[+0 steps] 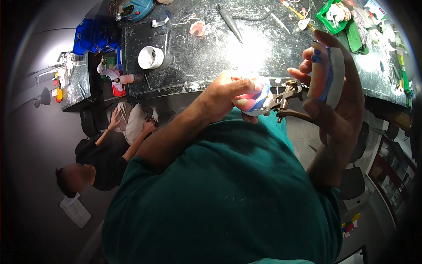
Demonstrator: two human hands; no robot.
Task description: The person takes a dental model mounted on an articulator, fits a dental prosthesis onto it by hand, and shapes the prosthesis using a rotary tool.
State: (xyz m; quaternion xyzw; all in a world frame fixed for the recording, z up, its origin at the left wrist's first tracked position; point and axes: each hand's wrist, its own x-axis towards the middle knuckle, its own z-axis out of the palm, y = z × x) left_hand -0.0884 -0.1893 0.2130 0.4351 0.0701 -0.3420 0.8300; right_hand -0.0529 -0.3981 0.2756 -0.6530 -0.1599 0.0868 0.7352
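Observation:
A hinged metal articulator (285,99) is held spread apart above my lap, near the bench edge. My left hand (217,97) grips one dental cast (259,108), which carries a pink denture base with teeth and blue material, my thumb lying on the pink part. The other cast (334,77), white with a blue layer and a pink, toothed base, stands on edge in my right hand (343,119), whose fingers curl around it from behind and below. Some fingers of each hand are hidden behind the casts.
The dark workbench (171,81) holds a white cup (150,61), a handpiece (231,24), a pink tray-like piece (197,30) and a green bin (329,15). Blue bins (88,37) stand left. A seated person (107,160) is below them; a chair (351,180) is right.

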